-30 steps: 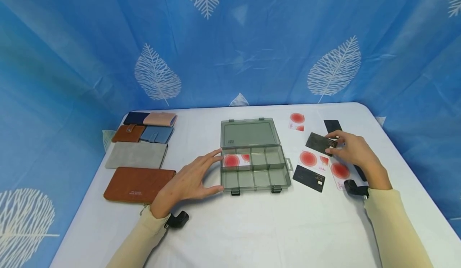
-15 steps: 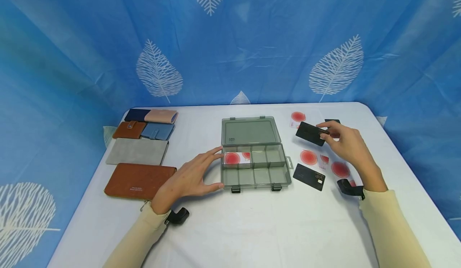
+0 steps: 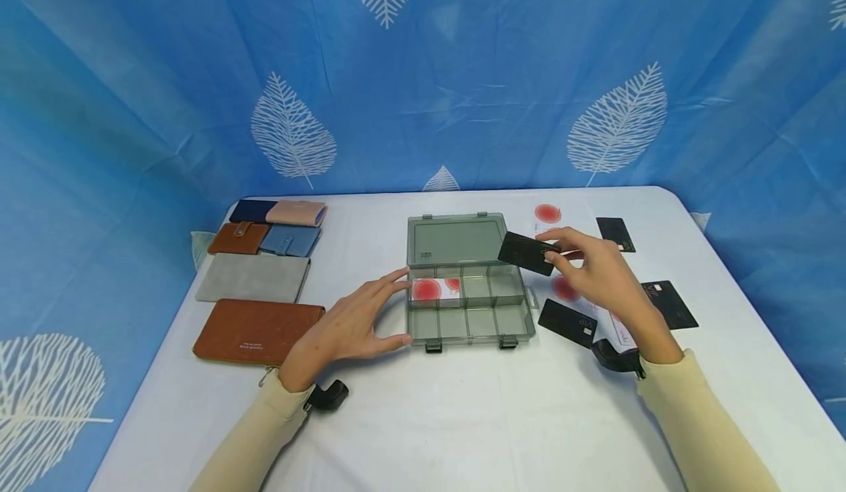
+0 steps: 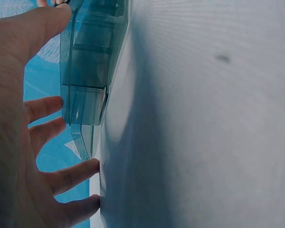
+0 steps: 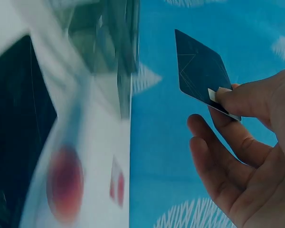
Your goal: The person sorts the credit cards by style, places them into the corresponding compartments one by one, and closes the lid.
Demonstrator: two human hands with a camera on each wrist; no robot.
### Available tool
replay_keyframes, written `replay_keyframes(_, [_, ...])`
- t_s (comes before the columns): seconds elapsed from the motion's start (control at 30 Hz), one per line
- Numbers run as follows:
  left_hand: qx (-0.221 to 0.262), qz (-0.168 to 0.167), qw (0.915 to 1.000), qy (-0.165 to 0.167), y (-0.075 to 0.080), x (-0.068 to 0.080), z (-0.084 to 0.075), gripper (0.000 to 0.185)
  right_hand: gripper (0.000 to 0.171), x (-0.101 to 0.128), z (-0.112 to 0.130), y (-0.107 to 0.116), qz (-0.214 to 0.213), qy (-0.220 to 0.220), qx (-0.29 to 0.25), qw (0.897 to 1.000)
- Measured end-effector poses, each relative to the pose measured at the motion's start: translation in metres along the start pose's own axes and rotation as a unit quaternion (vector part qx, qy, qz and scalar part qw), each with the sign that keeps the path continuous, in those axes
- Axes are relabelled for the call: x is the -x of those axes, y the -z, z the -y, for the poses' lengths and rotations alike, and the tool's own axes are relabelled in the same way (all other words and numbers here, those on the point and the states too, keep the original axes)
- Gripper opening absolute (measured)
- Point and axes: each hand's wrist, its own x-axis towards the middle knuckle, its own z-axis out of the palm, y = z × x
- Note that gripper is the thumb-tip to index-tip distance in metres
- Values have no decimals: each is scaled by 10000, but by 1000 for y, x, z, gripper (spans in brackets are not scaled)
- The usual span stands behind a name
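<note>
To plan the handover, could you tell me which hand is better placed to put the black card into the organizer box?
Right. The right hand pinches the black card above the organizer box; the left hand steadies the box's left side.

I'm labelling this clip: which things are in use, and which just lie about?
In use:
- black card, pinched by right hand
- organizer box, steadied by left hand
- red-dot card inside it

Lying about:
- wallets
- loose cards on table
</note>
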Motion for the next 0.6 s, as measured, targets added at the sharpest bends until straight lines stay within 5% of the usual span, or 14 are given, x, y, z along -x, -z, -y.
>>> replay_keyframes(0.33, [31,1,10000,0,-1,0,3,93,35,3,35,-36,456,709,-78,9964])
replay_keyframes(0.6, [42,14,10000,18,0,-1,2,93,33,12,58,-61,879,799,-250,9926])
